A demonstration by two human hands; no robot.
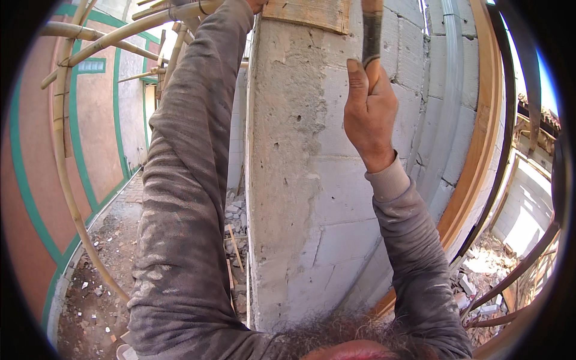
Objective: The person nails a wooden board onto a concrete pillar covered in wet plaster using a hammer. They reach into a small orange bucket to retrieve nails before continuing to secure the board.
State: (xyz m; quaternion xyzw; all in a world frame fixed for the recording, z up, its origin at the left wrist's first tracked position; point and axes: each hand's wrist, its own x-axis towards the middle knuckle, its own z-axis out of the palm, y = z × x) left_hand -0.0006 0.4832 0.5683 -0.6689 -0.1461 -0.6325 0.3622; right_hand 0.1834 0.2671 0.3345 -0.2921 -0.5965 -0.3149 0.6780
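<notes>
My right hand (369, 111) is raised in front of a grey concrete column (288, 180) and is closed around the dark handle of a tool (372, 33) that points up out of the picture. My left arm in a grey sleeve reaches up along the column's left edge. My left hand (257, 5) is almost wholly cut off by the top edge, next to a wooden board (309, 13) fixed on the column's top. Whether it grips anything cannot be seen.
Bamboo scaffold poles (72, 180) stand and cross at the left before a pink wall with green stripes (36, 198). Rubble covers the ground (102, 282) below. Grey block wall (420, 72) and a wooden frame (480, 150) lie to the right, with broken debris (480, 270) beyond.
</notes>
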